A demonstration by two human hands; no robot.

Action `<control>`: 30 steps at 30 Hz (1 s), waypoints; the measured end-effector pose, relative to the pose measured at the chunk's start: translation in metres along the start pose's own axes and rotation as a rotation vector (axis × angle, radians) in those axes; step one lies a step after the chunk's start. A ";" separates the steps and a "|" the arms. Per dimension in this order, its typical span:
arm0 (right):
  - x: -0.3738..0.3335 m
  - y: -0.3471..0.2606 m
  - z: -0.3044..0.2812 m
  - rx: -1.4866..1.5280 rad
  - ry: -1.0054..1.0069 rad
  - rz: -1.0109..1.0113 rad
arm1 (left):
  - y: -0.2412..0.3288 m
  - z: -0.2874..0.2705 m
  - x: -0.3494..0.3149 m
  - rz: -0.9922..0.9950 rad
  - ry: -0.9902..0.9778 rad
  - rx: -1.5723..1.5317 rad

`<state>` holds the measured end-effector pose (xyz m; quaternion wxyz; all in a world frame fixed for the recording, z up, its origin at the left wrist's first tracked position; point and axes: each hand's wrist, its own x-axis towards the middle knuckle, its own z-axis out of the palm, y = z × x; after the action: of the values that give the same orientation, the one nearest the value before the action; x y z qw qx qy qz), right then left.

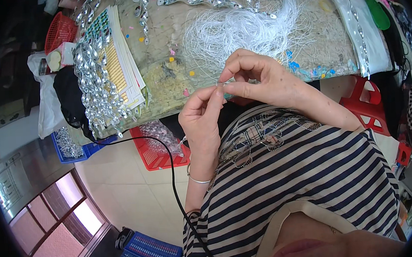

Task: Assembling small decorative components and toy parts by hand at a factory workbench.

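My left hand (pixel 200 117) and my right hand (pixel 269 78) meet at the table's near edge, fingertips almost touching. Each pinches with thumb and forefinger. What lies between the fingertips is thin and pale, too small to make out. Just beyond my hands spreads a loose tangle of fine white, shiny threads (pixel 242 33). Twisted silver strips (pixel 202 3) lie along the far side of the table. More silver strips hang in a bunch (pixel 95 83) at the left, over patterned paper sheets (pixel 121 74).
A worn table (pixel 159 74) carries everything, with small coloured scraps on it. Below its left edge sit a blue basket (pixel 72 157) and a red basket (pixel 158 161). A black cable (pixel 173 178) runs down past my left arm. Red stools (pixel 369 103) stand at right.
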<state>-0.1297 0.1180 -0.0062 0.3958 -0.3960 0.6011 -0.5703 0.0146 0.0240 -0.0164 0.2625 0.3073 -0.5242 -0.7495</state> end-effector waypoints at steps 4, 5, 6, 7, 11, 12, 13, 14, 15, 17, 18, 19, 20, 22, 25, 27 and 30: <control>0.000 0.000 0.003 0.167 -0.006 0.151 | 0.000 0.000 0.000 -0.005 -0.028 0.070; 0.000 0.002 0.003 0.168 -0.007 0.151 | 0.001 0.001 -0.001 -0.012 -0.022 0.075; 0.001 0.004 0.002 0.113 -0.005 0.104 | 0.001 0.002 -0.001 -0.019 -0.016 0.081; 0.001 0.005 0.001 0.059 -0.003 0.058 | 0.001 0.001 -0.001 -0.018 -0.015 0.081; 0.001 0.003 0.001 0.118 -0.015 0.102 | 0.004 0.000 -0.001 -0.071 0.008 0.099; 0.001 0.006 0.001 0.139 -0.011 0.110 | 0.005 0.002 0.000 -0.095 0.041 0.099; 0.001 0.007 0.001 0.162 -0.007 0.117 | 0.004 0.001 0.000 -0.091 0.042 0.100; 0.002 0.005 0.001 0.161 -0.010 0.113 | 0.002 -0.001 0.000 -0.094 0.014 0.106; 0.002 0.004 0.002 0.210 0.002 0.191 | 0.001 -0.003 0.000 -0.097 -0.013 0.113; 0.004 0.004 0.002 0.257 0.016 0.263 | 0.003 -0.002 0.000 -0.121 -0.043 0.119; 0.004 0.008 0.002 0.298 -0.028 0.216 | 0.003 -0.002 0.001 -0.149 -0.076 0.124; 0.005 0.009 0.002 0.337 -0.072 0.169 | -0.001 -0.006 0.002 -0.152 -0.106 0.115; 0.005 0.007 0.002 0.337 -0.077 0.161 | 0.001 -0.006 0.002 -0.145 -0.103 0.118; 0.006 0.001 0.002 0.412 -0.046 0.354 | 0.004 -0.005 0.002 -0.140 -0.092 0.106; 0.009 -0.004 -0.002 0.520 -0.062 0.231 | 0.012 -0.006 0.002 -0.128 -0.118 0.166; 0.010 -0.011 -0.006 0.523 0.004 0.223 | 0.014 -0.007 0.001 -0.111 -0.146 0.163; 0.017 -0.022 -0.039 0.569 0.265 0.168 | 0.006 -0.025 -0.004 -0.101 -0.134 0.220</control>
<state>-0.1715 0.1155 0.0171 0.4546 -0.1404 0.4944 -0.7275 0.0367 0.0093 -0.0162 0.1537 0.3096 -0.6033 -0.7187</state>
